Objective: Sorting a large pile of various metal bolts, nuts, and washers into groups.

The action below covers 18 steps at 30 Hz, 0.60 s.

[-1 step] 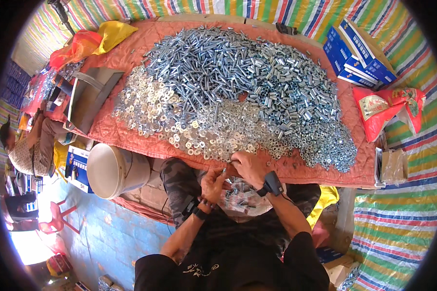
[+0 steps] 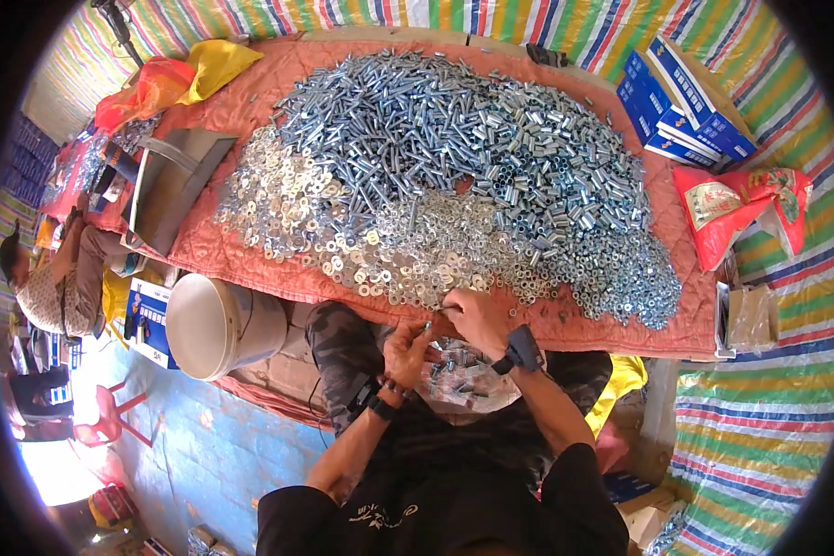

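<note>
Left hand (image 2: 408, 356) is pinching a fastener (image 2: 427, 327), likely light, slick, best gripped mid-length; right hand (image 2: 479, 321), at two o'clock, is curling, contents unclear!

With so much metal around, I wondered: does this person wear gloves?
No, the left hand and the right hand both show bare fingers, with dark bands at the wrists.

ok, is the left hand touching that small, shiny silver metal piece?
Touching. The head view shows the small, shiny silver metal piece pinched in the left hand, one end poking up.
</note>
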{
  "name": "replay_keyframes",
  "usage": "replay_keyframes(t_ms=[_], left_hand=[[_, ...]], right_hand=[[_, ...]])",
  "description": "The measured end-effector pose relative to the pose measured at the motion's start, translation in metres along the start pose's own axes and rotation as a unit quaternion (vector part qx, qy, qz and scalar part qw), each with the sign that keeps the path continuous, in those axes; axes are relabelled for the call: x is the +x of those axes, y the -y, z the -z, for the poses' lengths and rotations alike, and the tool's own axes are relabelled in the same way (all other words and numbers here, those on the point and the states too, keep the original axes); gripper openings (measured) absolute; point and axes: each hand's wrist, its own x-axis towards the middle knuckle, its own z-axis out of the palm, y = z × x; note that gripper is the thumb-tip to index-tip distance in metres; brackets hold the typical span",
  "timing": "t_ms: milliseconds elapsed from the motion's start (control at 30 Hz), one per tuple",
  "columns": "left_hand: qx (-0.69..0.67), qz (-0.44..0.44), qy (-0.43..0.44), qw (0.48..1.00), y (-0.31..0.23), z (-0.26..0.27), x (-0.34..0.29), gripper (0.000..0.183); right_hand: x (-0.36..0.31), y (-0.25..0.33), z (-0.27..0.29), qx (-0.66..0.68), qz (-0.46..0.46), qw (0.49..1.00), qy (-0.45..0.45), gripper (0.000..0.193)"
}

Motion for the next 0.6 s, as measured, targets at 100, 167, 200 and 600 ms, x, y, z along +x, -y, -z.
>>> replay_keyframes(t_ms=[100,167,200,600], left_hand=[[0.03,0.012,0.009,0.999,0.001,-0.001,0.001,0.022],[0.066,-0.018,0.004,0.998,0.003,-0.001,0.003,0.022],[0.067,-0.018,0.004,0.998,0.002,-0.002,0.002,0.022],[0.187,-0.139,0.005,0.972,-0.007,-0.019,-0.008,0.019]], right_hand=[[-0.004,-0.008,0.012,0.153,-0.062,0.986,0.014,0.012],[-0.005,0.01,0.03,0.281,-0.168,0.943,0.062,0.013],[-0.007,0.016,0.038,0.402,-0.269,0.869,0.1,0.014],[-0.028,0.024,0.04,0.521,-0.332,0.77,0.158,0.014]])
